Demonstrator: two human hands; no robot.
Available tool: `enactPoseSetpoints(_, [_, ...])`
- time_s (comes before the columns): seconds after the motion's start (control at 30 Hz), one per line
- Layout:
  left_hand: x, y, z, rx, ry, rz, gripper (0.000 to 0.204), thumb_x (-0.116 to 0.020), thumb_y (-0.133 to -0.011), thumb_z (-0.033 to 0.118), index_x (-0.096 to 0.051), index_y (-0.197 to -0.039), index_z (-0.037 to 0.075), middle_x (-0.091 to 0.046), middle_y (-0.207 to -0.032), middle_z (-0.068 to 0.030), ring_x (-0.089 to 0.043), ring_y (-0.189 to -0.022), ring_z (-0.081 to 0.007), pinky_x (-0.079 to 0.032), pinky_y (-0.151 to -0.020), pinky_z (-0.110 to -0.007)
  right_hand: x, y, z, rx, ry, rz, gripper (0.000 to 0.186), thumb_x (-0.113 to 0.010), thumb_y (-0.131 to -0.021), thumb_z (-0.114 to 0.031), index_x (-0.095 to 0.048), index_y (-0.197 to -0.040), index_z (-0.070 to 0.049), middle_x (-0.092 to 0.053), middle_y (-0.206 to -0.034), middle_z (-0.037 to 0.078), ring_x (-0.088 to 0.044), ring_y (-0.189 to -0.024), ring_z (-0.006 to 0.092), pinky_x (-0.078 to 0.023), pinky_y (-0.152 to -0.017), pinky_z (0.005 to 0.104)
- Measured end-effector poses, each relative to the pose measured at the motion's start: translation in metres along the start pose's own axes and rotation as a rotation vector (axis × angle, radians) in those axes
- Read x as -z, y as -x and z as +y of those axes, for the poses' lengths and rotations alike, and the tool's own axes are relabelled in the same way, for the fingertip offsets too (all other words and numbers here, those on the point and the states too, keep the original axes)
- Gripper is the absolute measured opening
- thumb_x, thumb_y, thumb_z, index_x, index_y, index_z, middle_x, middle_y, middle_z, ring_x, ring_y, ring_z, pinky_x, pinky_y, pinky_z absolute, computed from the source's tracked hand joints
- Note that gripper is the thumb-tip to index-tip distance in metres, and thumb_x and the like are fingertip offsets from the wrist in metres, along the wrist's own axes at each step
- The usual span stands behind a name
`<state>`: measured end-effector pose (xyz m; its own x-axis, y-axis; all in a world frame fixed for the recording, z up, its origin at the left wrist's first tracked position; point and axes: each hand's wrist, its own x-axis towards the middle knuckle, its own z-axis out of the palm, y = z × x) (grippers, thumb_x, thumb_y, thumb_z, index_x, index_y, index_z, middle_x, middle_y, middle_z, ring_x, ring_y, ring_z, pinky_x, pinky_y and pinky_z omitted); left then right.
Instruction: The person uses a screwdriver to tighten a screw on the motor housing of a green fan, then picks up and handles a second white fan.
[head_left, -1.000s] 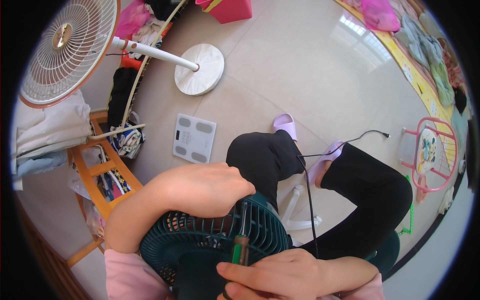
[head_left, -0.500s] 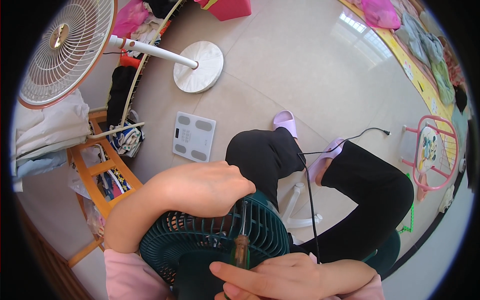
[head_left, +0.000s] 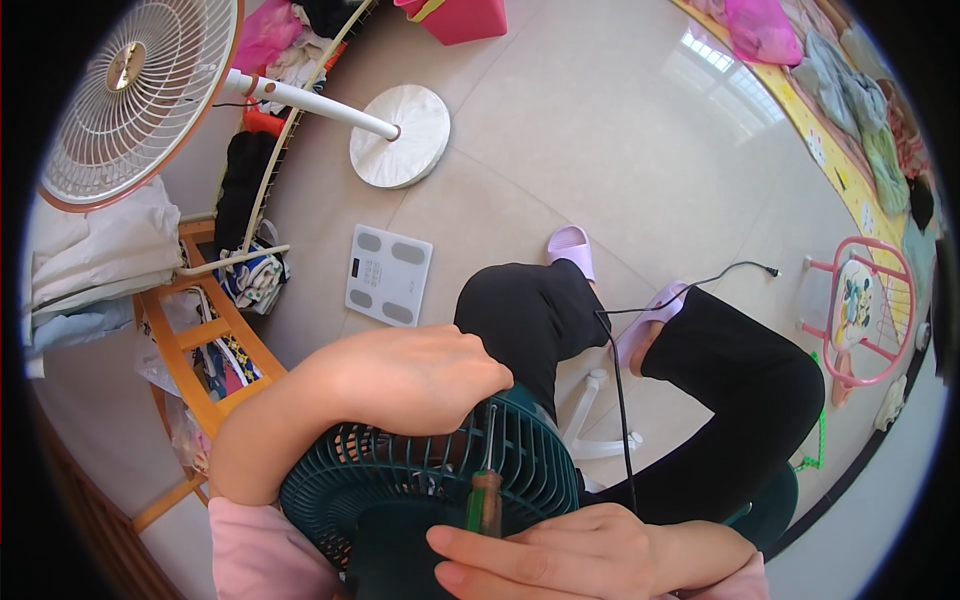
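Tilted on my lap is a dark green fan (head_left: 330, 480) with a ribbed guard. My left hand (head_left: 415, 380) is bent over its far rim with the fingers curled down; the fingertips are hidden behind the hand. A screwdriver (head_left: 484, 497) with a see-through green and brown handle points away from me, its thin metal shaft against the guard's ribs near my left hand. At the near end of the handle is my right hand (head_left: 570, 555), its fingers closed about it. Where the screwdriver's tip sits, I cannot make out.
A black cord (head_left: 622, 400) with a plug crosses my right leg and the floor. Ahead stand a white scale (head_left: 390, 275) and a pedestal fan (head_left: 400, 136). A wooden rack (head_left: 205, 340) is at left, a small pink chair (head_left: 870, 310) at right, a pink bin (head_left: 465, 20) at the far edge.
The screwdriver's handle has turned, showing more green on its left side, and my right fingers have shifted slightly on it. My left hand stays on the fan's rim.
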<state>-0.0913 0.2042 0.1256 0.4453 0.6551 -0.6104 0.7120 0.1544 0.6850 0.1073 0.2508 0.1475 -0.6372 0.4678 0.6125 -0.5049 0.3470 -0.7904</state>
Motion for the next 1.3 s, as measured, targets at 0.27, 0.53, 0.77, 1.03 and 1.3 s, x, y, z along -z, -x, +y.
enactPoseSetpoints(0.27, [0.001, 0.0, 0.001, 0.009, 0.004, -0.002, 0.019, -0.056, -0.07, 0.0, -0.063, -0.087, -0.006, -0.064, -0.078, -0.0256, -0.064, -0.078, -0.0408, -0.051, -0.069, -0.044, -0.01, 0.008, 0.001, -0.004, 0.021, 0.127, 0.016, -0.071, -0.078, -0.007, -0.063, -0.087, 0.003, -0.067, -0.096, 0.021, -0.064, -0.059, 0.0186, -0.052, -0.048, 0.025])
enactPoseSetpoints(0.53, [0.015, -0.003, 0.012, 0.132, -0.036, -0.207, 0.037, -0.053, -0.08, 0.0, -0.06, -0.116, -0.005, -0.065, -0.108, -0.0213, -0.062, -0.099, -0.0369, -0.05, -0.086, -0.042, 0.002, 0.004, 0.003, -0.028, -0.096, -0.064, 0.023, -0.069, -0.077, -0.007, -0.065, -0.097, 0.004, -0.066, -0.1, 0.021, -0.066, -0.064, 0.0214, -0.053, -0.051, 0.0256])
enactPoseSetpoints(0.77, [0.014, -0.005, 0.011, 0.132, -0.004, -0.211, 0.038, -0.055, -0.078, -0.002, -0.06, -0.115, -0.006, -0.065, -0.106, -0.0223, -0.063, -0.096, -0.0373, -0.051, -0.084, -0.043, -0.004, 0.001, 0.002, 0.007, 0.011, 0.078, 0.019, -0.069, -0.078, -0.006, -0.065, -0.092, 0.006, -0.067, -0.1, 0.025, -0.062, -0.055, 0.0156, -0.05, -0.047, 0.023])
enactPoseSetpoints(1.03, [0.001, 0.0, 0.001, 0.0, -0.005, -0.006, 0.019, -0.056, -0.07, -0.001, -0.062, -0.086, -0.006, -0.064, -0.078, -0.025, -0.064, -0.078, -0.0405, -0.052, -0.069, -0.044, -0.003, 0.002, 0.001, 0.02, 0.085, 0.056, 0.017, -0.068, -0.079, -0.005, -0.065, -0.092, 0.005, -0.067, -0.097, 0.024, -0.058, -0.05, 0.0129, -0.047, -0.043, 0.0214])
enactPoseSetpoints(1.3, [0.002, 0.001, 0.001, -0.016, 0.004, 0.01, 0.016, -0.056, -0.069, -0.001, -0.062, -0.084, -0.006, -0.064, -0.077, -0.0252, -0.063, -0.077, -0.041, -0.051, -0.068, -0.044, 0.012, -0.009, -0.007, -0.006, 0.176, -0.097, 0.026, -0.062, -0.078, -0.008, -0.067, -0.102, 0.002, -0.067, -0.102, 0.021, -0.058, -0.052, 0.0115, -0.044, -0.043, 0.0203])
